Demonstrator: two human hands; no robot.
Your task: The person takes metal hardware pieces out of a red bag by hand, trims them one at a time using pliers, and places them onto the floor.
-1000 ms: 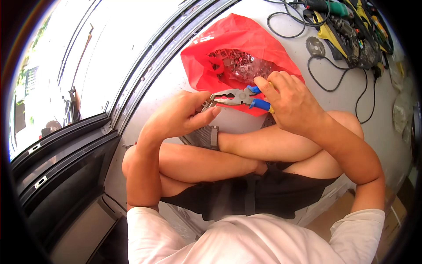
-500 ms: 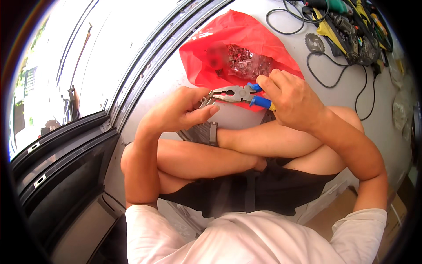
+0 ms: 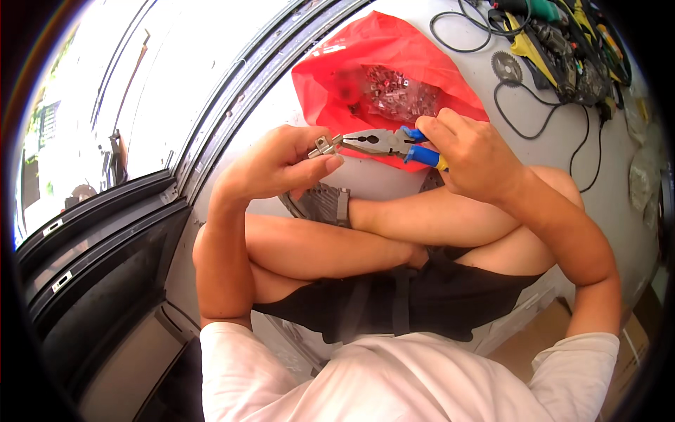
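My left hand (image 3: 285, 165) pinches a small silvery metal fitting (image 3: 323, 147) between thumb and fingers. Combination pliers (image 3: 383, 141) with blue and yellow handles are gripped in my right hand (image 3: 474, 155). Their jaws point left and meet the right end of the fitting; whether they clamp it I cannot tell for sure. Just beyond my hands lies an open red plastic bag (image 3: 394, 42). Inside it is a heap of small metal pieces (image 3: 404, 93), partly under clear plastic.
My crossed legs (image 3: 422, 225) are below my hands. Power tools (image 3: 562, 56) with black cords and a round saw blade (image 3: 505, 67) lie at the far right. Dark metal frame rails (image 3: 232, 95) run along the left. A cardboard box (image 3: 527, 337) stands at lower right.
The pliers and both hands have shifted slightly. The metal fitting has turned and now shows more clearly between my left fingers, and the jaws have moved toward its right end.
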